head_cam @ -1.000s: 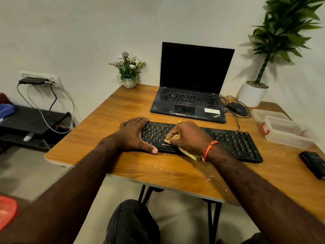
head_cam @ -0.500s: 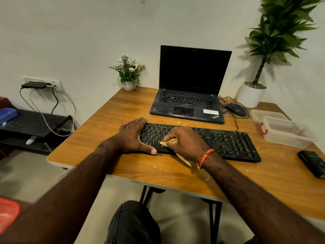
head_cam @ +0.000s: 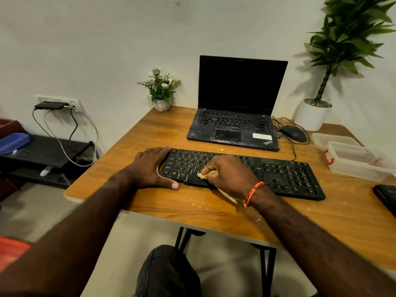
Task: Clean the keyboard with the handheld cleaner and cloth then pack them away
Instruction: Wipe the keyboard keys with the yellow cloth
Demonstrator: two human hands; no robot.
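On the bench (head_cam: 150, 133), near its front edge, your right hand (head_cam: 229, 174) wipes the keyboard (head_cam: 289, 174) with the cloth (head_cam: 206, 174).

Your right grip is curled tight around the bunched cloth at the keyboard's left-middle keys; your left hand (head_cam: 150, 168) lies flat with straight fingers, bracing the keyboard's left end. Expect the cloth to be soft, light and floppy, so keep it wadded. The keyboard looks light and likely to slide: hold its end, press gently on the keys.

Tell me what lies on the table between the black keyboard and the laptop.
In the head view, only a small yellow scrap and pale crumbs lie between the keyboard and laptop.
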